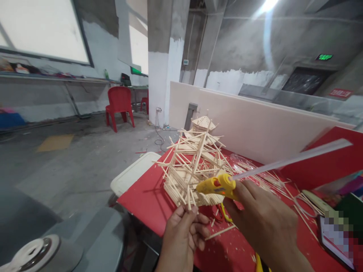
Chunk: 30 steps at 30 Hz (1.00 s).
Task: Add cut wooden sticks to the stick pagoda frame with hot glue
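A tower model built of thin wooden sticks (195, 162) stands on the red table (147, 200). My right hand (261, 223) grips a yellow glue gun (218, 186), its nozzle pointing left at the model's lower front; a long clear glue stick (289, 160) juts from the gun's back toward the upper right. My left hand (183, 232) sits just below the model's base, fingers pinched on a thin wooden stick (189, 198) that rises into the structure.
Loose sticks (283, 185) litter the table right of the model. A pale partition board (255, 124) stands behind. A white stool (134, 177) sits at the table's left corner, a red chair (119, 105) farther off. A phone or tablet (334, 238) lies at right.
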Tool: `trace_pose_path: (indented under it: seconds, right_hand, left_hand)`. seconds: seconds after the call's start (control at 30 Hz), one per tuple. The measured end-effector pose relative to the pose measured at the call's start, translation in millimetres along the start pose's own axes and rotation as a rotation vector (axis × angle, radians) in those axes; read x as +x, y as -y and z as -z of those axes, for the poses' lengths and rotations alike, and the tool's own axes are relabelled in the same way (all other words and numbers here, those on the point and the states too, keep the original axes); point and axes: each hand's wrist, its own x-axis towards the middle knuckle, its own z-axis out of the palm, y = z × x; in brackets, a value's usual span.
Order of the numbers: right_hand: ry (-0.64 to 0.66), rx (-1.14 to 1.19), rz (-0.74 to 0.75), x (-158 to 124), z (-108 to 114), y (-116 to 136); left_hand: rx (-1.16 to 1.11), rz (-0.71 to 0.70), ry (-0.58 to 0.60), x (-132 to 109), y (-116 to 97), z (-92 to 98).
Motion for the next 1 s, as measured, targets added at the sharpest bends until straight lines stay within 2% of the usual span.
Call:
trace_pose_path:
  seconds: [0.2,0.63,0.77,1.0]
  right_hand:
    - [0.001,-0.001,0.022,-10.6,7.4,-9.0]
    - [0.030,0.089,-0.024,-21.0,7.2,-11.5]
    - [0.025,0.186,-0.084,-30.9,4.5,-22.0]
    - [0.038,0.064,-0.180,-53.3,-3.9,-44.6]
  left_hand:
    - [0.017,-0.022,-0.001,-1.8,0.6,1.1]
    - [0.079,-0.047,-0.002,-2.3,3.0,-1.4]
    - [0.099,-0.091,-0.003,1.7,2.9,-1.7]
    - [0.158,-0.132,-0.067,6.9,3.0,-7.8]
